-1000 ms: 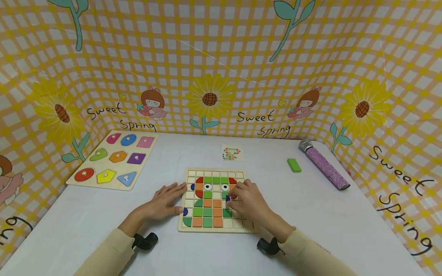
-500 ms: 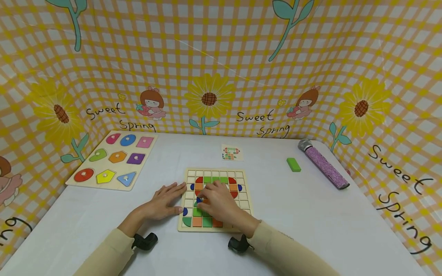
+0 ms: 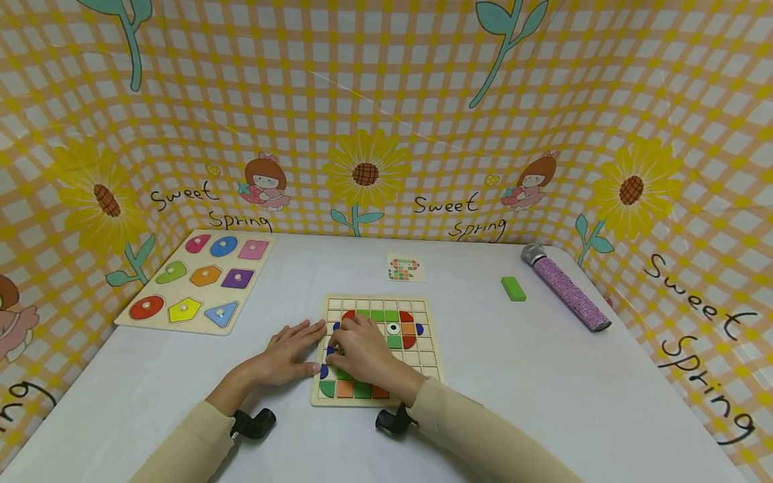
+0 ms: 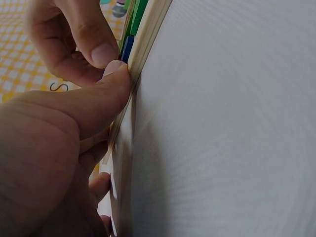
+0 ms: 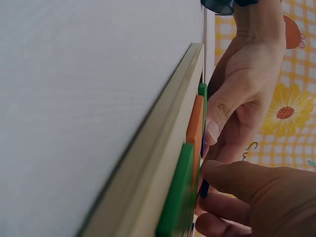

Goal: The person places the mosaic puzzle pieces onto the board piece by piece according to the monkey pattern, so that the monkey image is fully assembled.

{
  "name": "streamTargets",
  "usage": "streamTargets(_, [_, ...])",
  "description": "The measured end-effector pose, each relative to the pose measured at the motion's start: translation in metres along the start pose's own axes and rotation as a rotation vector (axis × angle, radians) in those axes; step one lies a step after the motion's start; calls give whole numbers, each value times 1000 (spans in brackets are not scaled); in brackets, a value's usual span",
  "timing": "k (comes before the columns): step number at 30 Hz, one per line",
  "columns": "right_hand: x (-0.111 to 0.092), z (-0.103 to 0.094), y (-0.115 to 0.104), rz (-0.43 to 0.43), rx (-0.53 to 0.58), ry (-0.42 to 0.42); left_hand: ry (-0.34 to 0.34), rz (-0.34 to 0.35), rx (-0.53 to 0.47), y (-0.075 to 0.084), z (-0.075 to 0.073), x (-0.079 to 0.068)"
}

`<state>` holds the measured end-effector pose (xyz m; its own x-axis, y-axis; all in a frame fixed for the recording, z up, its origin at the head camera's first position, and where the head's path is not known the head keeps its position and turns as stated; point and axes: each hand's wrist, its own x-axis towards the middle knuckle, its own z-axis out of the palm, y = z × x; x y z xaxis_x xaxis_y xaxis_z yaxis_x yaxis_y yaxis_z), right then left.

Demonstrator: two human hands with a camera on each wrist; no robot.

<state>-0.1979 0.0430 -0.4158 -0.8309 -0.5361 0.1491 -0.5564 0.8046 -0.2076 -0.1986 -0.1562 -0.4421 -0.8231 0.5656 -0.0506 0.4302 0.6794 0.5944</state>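
A wooden grid board (image 3: 431,355) lies in the middle of the table, filled in part with red, green, orange and blue tiles. My right hand (image 3: 365,352) reaches across it and pinches a small blue tile (image 3: 329,354) over the left column. In the right wrist view that blue tile (image 5: 204,188) shows between thumb and fingers. Fingers extended, my left hand (image 3: 282,355) rests against the board's left edge. Its thumb touches the rim near another blue half-round tile (image 3: 324,371). Several tiles are hidden under my right hand.
A shape puzzle (image 3: 199,282) with knobbed pieces lies at the left. Behind the board is a small picture card (image 3: 406,267). A green block (image 3: 513,289) and a purple glittery microphone (image 3: 568,288) lie at the right. Patterned cloth (image 3: 362,100) encloses the table's back and sides.
My right hand has carried the blue tile from the board's right side leftward to its left column, uncovering a blue half-round tile on the right. The left hand stays put.
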Motion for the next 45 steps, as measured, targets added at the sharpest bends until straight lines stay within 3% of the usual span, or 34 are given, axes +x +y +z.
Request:
streamTargets(13, [-8,-2,7,-9,17,0,-1,-5,-11,1,1,1])
streamTargets(29, [-16,-4,7,-94,4,7,-4,3,-19,3,-1,0])
streamTargets(38, [-18,-5,8,-63,16,-2,-1,8,-18,4,1,0])
streamTargets(45, [-31,-14,23,-18,81,27,5,5,-18,4,2,1])
